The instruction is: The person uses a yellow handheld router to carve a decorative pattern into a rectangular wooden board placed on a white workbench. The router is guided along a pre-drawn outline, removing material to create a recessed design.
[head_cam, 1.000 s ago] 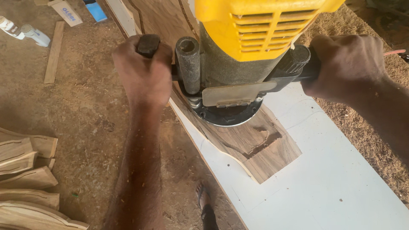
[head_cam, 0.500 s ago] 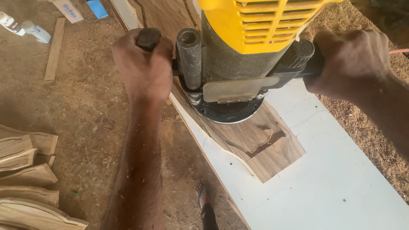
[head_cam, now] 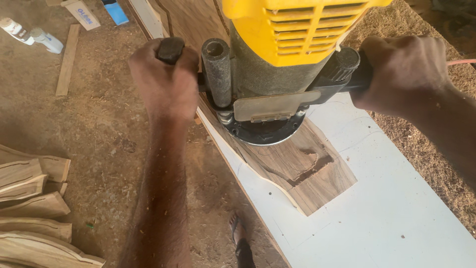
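Note:
A yellow and grey plunge router (head_cam: 277,59) stands upright on a dark wooden board (head_cam: 307,173). My left hand (head_cam: 163,82) grips its black left handle, and my right hand (head_cam: 404,74) grips the right handle. The router's round black base (head_cam: 263,131) rests on the board's upper part. Below the base a curved groove (head_cam: 310,168) is cut into the wood. The board lies on a white panel (head_cam: 396,218) and has a wavy left edge.
Sawdust covers the ground. Several shaped wooden pieces (head_cam: 29,208) are stacked at the lower left. A thin wood strip (head_cam: 67,59), two white bottles (head_cam: 32,34), a small box (head_cam: 82,14) and a blue object (head_cam: 116,12) lie at the upper left. A sandalled foot (head_cam: 242,240) shows below.
The router and both hands have shifted slightly up the board, away from me, so more of the cut groove shows below the base.

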